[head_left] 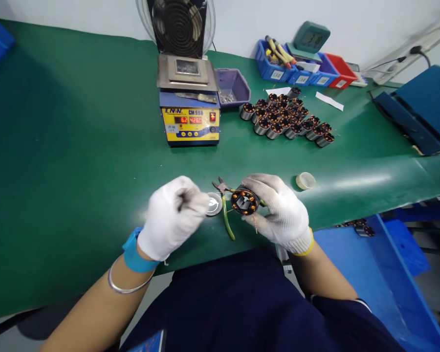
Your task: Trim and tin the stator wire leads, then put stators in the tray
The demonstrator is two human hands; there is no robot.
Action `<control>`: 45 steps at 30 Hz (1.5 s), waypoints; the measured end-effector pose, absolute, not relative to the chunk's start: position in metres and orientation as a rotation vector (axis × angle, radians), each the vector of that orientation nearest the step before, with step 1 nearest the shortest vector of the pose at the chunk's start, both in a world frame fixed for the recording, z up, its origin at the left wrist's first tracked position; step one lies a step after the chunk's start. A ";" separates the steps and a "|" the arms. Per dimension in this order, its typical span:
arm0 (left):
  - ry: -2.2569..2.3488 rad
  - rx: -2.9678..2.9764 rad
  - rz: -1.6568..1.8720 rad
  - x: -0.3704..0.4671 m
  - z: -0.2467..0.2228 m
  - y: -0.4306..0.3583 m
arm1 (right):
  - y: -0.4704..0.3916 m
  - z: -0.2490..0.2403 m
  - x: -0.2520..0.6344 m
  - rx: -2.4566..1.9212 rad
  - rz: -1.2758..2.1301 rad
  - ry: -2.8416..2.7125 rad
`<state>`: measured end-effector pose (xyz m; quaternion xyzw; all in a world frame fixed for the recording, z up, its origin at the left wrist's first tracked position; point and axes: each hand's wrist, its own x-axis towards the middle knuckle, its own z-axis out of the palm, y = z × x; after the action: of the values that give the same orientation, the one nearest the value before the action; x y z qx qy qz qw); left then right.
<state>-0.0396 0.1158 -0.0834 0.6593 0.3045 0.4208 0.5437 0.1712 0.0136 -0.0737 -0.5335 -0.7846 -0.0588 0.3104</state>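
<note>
In a white glove, my right hand (280, 212) grips a motor stator (245, 202) with copper windings, its open end turned up toward me. A thin copper wire (255, 224) hangs from the stator's lower edge. My left hand (176, 215), gloved too and slightly blurred, is closed with fingertips pressed together; anything between them is hidden. Green-handled cutting pliers (226, 217) lie on the table between my hands, partly behind the stator. Beside my left fingertips is a small round lid or dish (214, 204) with something white in it.
A yellow and blue solder pot (190, 122) stands ahead, with a fan (178, 27) behind it. Right of it are a purple bin (238, 80) and several stators (286, 117). A small round cup (305, 181) sits near my right hand. Below right is a blue crate (374, 274).
</note>
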 end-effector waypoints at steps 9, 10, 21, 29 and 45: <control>0.578 1.035 0.932 -0.028 -0.091 0.112 | 0.012 -0.081 0.169 -1.438 -0.035 -2.024; 0.603 0.924 1.054 -0.028 -0.090 0.118 | 0.012 -0.082 0.170 -1.442 -0.017 -2.027; 0.749 0.672 1.241 -0.024 -0.112 0.149 | 0.027 -0.087 0.157 -2.019 0.325 -2.132; 0.787 0.726 1.235 -0.025 -0.109 0.146 | 0.033 -0.081 0.151 -2.139 0.329 -2.138; 0.806 0.726 1.246 -0.026 -0.104 0.144 | 0.035 -0.084 0.147 -1.949 -0.341 -2.406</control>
<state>-0.0263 0.1438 -0.1042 0.3231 0.3586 0.5546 0.6778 0.1471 0.0347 -0.0837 -0.6257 -0.7722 -0.1093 0.0134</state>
